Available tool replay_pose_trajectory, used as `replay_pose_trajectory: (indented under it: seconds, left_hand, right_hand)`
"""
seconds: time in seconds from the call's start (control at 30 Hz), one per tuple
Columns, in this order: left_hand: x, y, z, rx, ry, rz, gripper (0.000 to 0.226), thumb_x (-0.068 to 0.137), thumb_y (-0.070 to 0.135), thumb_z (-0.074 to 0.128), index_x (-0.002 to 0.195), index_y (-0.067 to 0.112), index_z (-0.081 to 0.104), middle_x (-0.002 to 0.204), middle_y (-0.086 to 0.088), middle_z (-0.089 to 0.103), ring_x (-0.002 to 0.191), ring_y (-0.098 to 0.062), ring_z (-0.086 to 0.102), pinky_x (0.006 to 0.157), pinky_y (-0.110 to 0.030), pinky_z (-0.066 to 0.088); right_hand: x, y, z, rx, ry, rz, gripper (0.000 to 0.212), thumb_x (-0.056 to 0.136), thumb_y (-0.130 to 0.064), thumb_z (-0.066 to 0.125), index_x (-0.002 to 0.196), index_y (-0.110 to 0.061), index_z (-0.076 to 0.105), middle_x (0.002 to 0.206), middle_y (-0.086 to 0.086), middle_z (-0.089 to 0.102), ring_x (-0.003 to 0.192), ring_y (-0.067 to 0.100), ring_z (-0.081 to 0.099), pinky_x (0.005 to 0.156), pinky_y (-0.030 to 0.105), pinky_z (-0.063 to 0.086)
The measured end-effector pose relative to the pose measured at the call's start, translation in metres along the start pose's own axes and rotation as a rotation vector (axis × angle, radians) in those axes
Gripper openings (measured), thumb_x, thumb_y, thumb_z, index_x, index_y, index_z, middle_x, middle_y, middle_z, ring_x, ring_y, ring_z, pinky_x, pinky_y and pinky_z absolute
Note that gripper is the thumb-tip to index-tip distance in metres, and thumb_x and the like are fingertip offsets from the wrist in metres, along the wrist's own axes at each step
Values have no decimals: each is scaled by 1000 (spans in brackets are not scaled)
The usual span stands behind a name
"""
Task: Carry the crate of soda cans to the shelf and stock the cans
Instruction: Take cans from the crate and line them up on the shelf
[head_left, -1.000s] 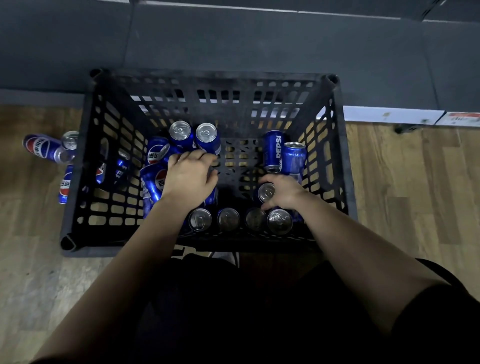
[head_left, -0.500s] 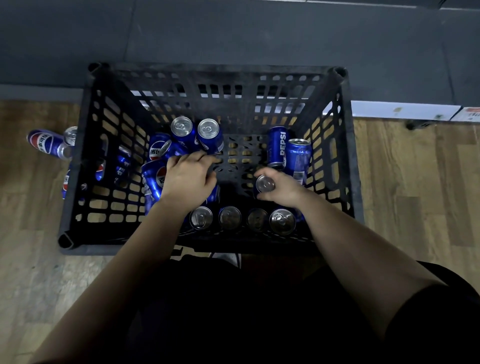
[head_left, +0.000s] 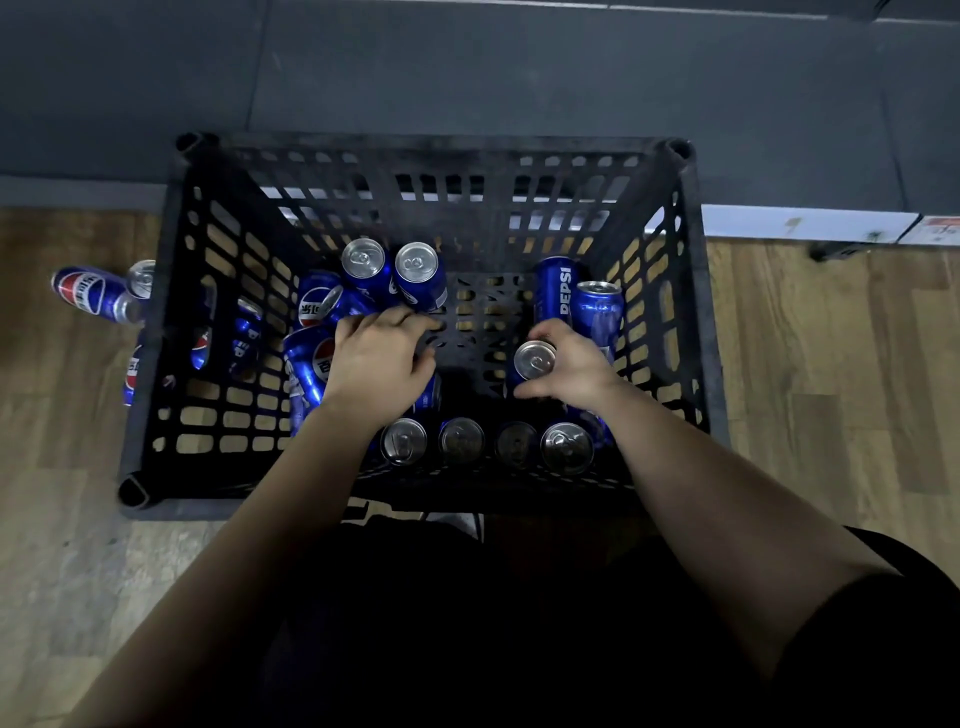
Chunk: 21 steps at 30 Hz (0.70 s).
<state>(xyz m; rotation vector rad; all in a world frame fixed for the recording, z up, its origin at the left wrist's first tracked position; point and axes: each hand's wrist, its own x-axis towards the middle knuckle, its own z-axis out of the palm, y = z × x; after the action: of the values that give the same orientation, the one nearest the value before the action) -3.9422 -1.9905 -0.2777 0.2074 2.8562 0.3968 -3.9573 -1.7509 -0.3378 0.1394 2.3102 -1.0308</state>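
Note:
A black slatted plastic crate sits on the wood floor with several blue Pepsi cans inside. My right hand grips an upright can near the crate's right side. My left hand lies over a can that it mostly hides, fingers curled round it, beside other cans lying at the left. A row of upright cans stands along the near wall. Two more cans lean at the back, and a pair stands at the right.
Loose cans lie on the floor to the left of the crate. A dark grey mat or step runs behind the crate. White boxes sit at the back right. My dark clothing fills the bottom of the view.
My right hand has lifted its can slightly and drawn it up off the crate floor. My left hand has stayed on its can. The crate looks closer as my head moved.

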Motion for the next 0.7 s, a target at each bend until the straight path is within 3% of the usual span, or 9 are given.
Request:
replay_pose_trajectory:
  seconds: [0.13,0.27,0.4,0.57,0.7]
  left_hand:
    - [4,-1,-7,19,35,7,37,92,28,53,127,20,57,125,-1,58,112,-26,54,107,-43,21]
    - [10,4,-17,20,71,25,35,90,25,56,124,17,60,120,-4,61,107,-31,56,104,-48,28]
    - [16,13,-37,60,103,58,34,90,25,55,123,16,61,120,-4,62,105,-31,57,101,-45,30]
    - [15,42,-86,68,111,94,33,88,24,56,120,18,63,119,-3,63,109,-30,57,102,-45,30]
    - [2,65,-146,62,98,126,33,88,25,56,119,18,63,117,1,64,109,-27,57,104,-44,30]
  right_hand:
    - [-2,-12,-8,147,71,-41,63,61,-25,93,114,-22,59,103,-10,64,94,7,61,73,14,45]
    - [-7,-19,-14,277,81,-94,57,59,-21,93,108,-24,63,102,-9,69,95,9,66,82,23,54]
    - [-12,-29,-26,409,135,-147,50,61,-19,93,103,-22,67,100,-6,71,96,14,68,89,32,56]
    - [-35,-65,-58,443,190,-176,55,54,-33,92,102,-28,68,100,-8,71,96,12,67,90,33,54]
    - [-73,-112,-97,463,211,-178,47,61,-20,92,102,-24,68,98,-6,72,92,9,66,84,22,52]
